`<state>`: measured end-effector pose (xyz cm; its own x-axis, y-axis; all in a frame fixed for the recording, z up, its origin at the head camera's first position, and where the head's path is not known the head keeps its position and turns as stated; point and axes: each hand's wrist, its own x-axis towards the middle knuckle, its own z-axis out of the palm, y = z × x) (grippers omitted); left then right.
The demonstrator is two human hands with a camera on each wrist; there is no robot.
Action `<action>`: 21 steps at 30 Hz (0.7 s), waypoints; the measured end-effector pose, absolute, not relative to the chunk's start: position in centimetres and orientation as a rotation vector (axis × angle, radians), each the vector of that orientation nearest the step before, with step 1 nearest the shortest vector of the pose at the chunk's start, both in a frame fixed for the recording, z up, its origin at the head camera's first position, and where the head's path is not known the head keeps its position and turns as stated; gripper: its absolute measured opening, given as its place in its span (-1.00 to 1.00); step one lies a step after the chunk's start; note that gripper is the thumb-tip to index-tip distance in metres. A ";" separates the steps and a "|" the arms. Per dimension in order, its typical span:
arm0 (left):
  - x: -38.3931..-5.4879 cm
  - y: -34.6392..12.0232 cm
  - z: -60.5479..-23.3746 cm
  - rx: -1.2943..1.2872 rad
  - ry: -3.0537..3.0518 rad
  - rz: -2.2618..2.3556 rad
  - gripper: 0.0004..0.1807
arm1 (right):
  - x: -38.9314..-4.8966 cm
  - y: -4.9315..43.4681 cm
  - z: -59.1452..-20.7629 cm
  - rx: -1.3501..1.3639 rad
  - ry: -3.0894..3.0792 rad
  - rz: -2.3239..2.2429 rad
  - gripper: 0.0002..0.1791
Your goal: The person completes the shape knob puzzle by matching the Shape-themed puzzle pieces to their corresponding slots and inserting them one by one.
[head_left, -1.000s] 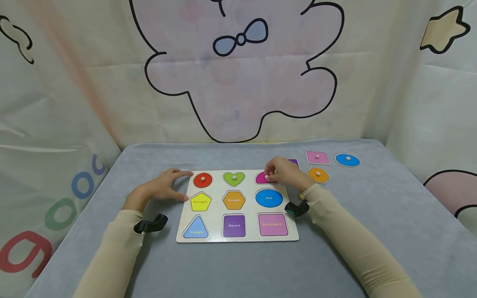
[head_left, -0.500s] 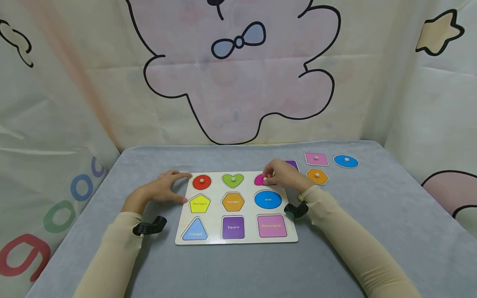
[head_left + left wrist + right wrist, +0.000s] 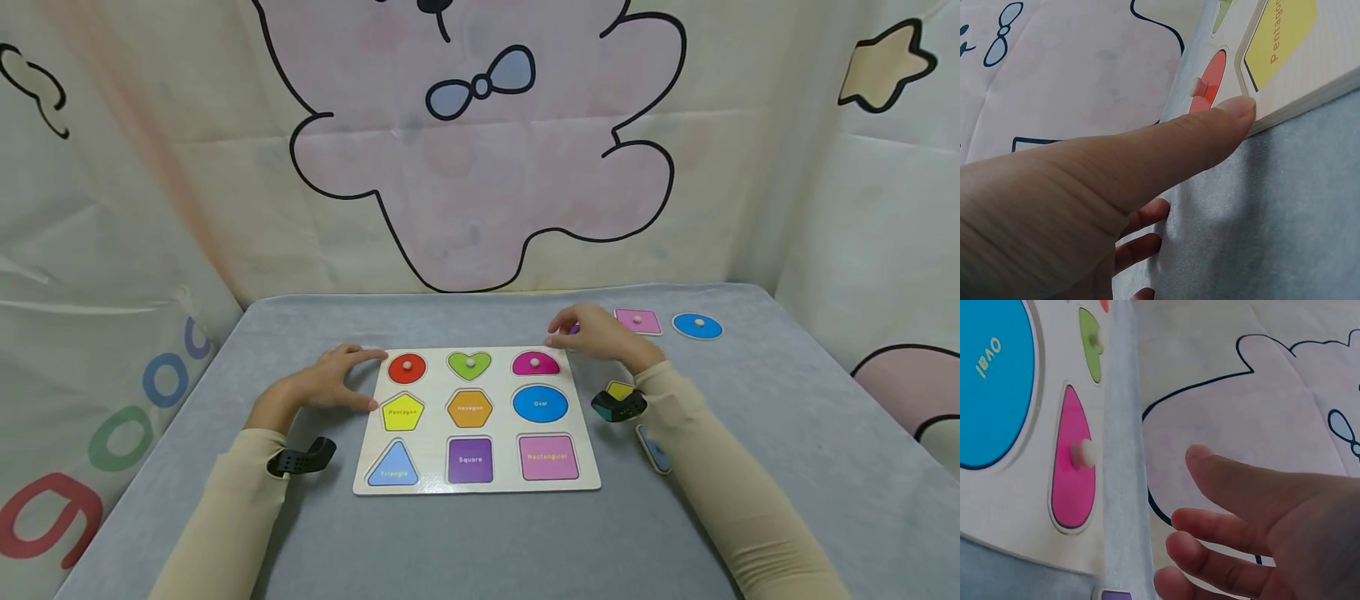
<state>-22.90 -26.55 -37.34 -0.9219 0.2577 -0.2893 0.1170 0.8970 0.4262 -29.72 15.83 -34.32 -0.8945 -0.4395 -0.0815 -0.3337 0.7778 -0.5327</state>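
A white shape-puzzle board lies on the table. My left hand rests at its left side, fingers extended, with the thumb touching the edge beside the yellow pentagon recess. In the top row sit a red round piece, a green heart and a magenta half-circle, each with a knob. My right hand hovers past the board's far right corner, holding nothing, fingers loosely bent. Just below it in the right wrist view, a purple piece shows partly; the hand hides most of it in the head view.
Right of the board lie a pink rectangle, a blue oval, a yellow piece and a light-blue piece partly under the right sleeve. Printed recesses for hexagon, square and others show on the board.
My right hand has let go of the magenta half-circle's knob and moved right and away toward the purple piece. The half-circle stays in the board. My left hand keeps its place.
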 end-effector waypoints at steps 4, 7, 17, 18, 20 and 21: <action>-23.0 -26.6 -37.5 0.288 2.724 0.573 -0.03 | -30.0 16.7 -34.1 -0.585 2.758 -0.796 -0.60; -23.0 -26.7 -37.6 0.290 2.728 0.570 -0.03 | -30.1 17.2 -33.9 -0.575 2.765 -0.807 -0.61; -22.9 -26.6 -37.5 0.285 2.729 0.572 -0.04 | -30.4 17.7 -33.7 -0.578 2.784 -0.788 -0.63; -22.9 -26.6 -37.5 0.288 2.729 0.571 -0.04 | -30.4 17.7 -33.6 -0.571 2.783 -0.788 -0.63; -22.9 -26.6 -37.4 0.290 2.725 0.573 -0.03 | -30.5 17.7 -33.5 -0.559 2.779 -0.785 -0.62; -22.9 -26.6 -37.4 0.292 2.723 0.573 -0.03 | -30.4 17.7 -33.5 -0.552 2.779 -0.783 -0.62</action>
